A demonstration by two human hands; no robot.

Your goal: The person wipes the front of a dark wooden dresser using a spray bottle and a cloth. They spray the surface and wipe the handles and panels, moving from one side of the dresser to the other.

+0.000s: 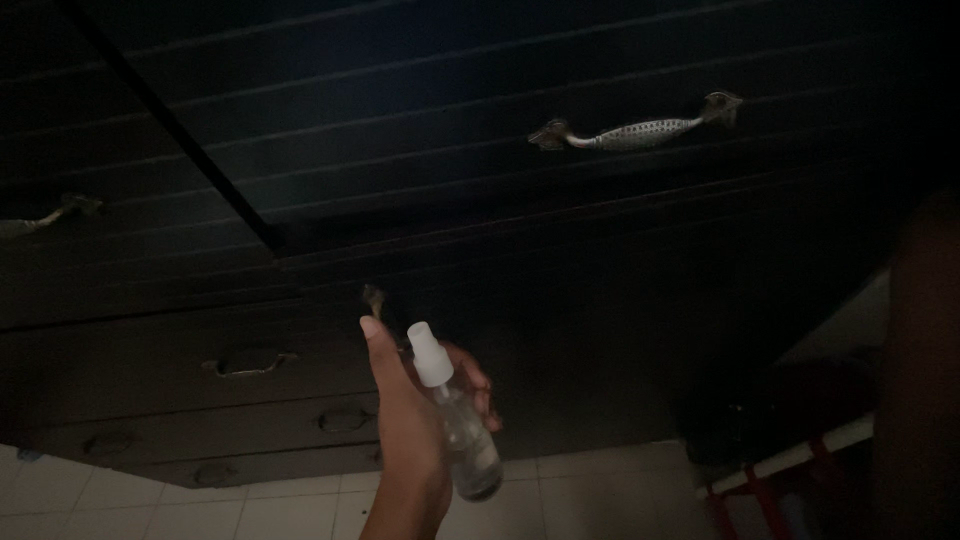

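Hand in view: one hand (415, 420) rises from the lower middle of the frame, forearm leaving the bottom edge; the pictures do not show for certain which of the person's two hands it is, though the thumb on the left and the fingers wrapping round from the right suggest the left

Hand state: clamped around a small clear plastic spray bottle with a white nozzle cap (455, 415); thumb stretched up along the bottle's left side, fingertips (480, 390) curling round from the right

Bottle place: lower middle of the frame, just right of the palm; tilted, white cap pointing to the upper left, rounded base towards the lower right; the base shows against the pale floor

Other hand: not seen anywhere in the frame

Backdrop: a dark wooden cabinet front with long horizontal grooves (420, 200) fills most of the frame; the light is very dim

Handles: a silver, speckled, curved metal pull handle (635, 130) at the upper right, well apart from the bottle; a second, fainter handle (45, 215) at the left edge; darker drawer pulls (248, 362) to the left of the hand

Small knob: a little dark metal piece (373, 298) just above the thumb tip; touching or apart cannot be told

Floor: pale square tiles (150, 505) along the bottom left and middle

Right edge: a dark blurred upright shape (915, 380); red straps on a pale bar (770, 480) at the lower right
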